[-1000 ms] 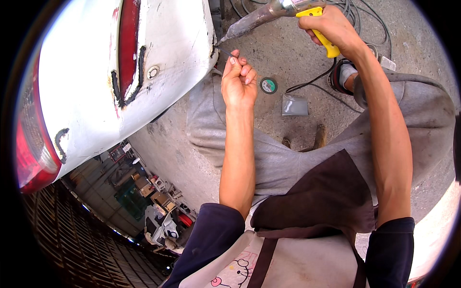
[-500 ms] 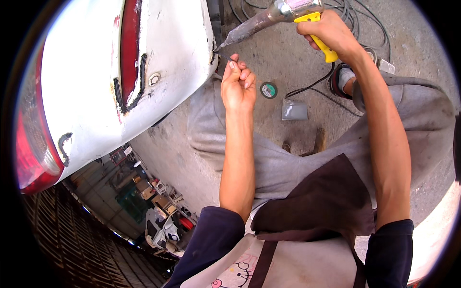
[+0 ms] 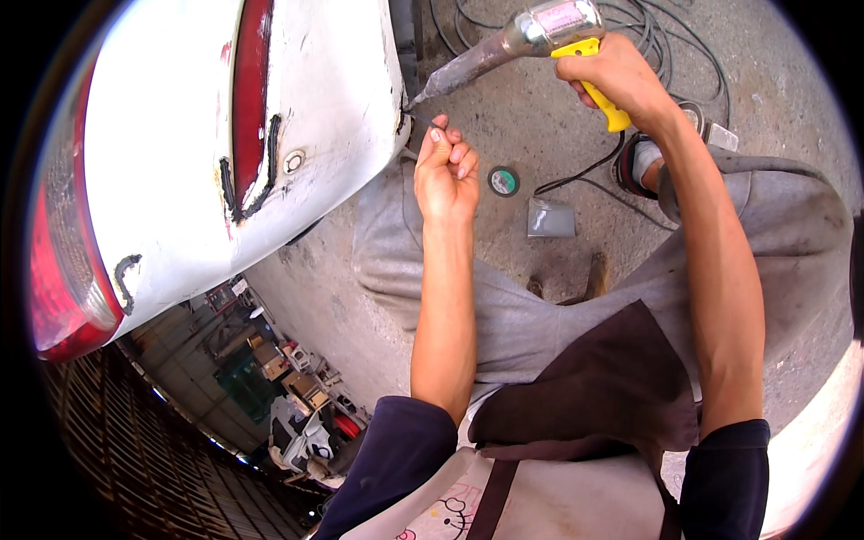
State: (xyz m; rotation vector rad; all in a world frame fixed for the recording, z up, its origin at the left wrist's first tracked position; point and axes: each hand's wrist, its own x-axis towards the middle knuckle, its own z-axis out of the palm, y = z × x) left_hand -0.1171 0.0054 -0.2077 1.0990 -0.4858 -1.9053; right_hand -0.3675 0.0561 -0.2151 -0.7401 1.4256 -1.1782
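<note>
My right hand (image 3: 619, 79) is closed around the yellow handle of a hot-air welding gun (image 3: 481, 61), whose long, tapering nozzle points down and left. The nozzle tip sits at the edge of a white car bumper (image 3: 335, 85), touching it or nearly so. Just below the tip, my left hand (image 3: 447, 180) pinches a thin dark welding rod (image 3: 423, 118) between thumb and fingertips. The rod's far end reaches the same spot on the bumper edge. Rough black beads (image 3: 272, 157) run along the bumper around the lower end of a red strip (image 3: 251, 90).
On the concrete floor lie a round green-centred disc (image 3: 504, 181), a small grey box (image 3: 551, 219) and coiled cables (image 3: 661, 45). My shoe (image 3: 633, 166) is beside the cable. A red tail light (image 3: 67, 297) is at the left. Boxes and clutter (image 3: 306, 387) stand beyond the bumper.
The bumper and floor things sit slightly lower in view. The gun's nozzle and my left hand stay together at the bumper edge, both shifted a little lower. Both grips are unchanged.
</note>
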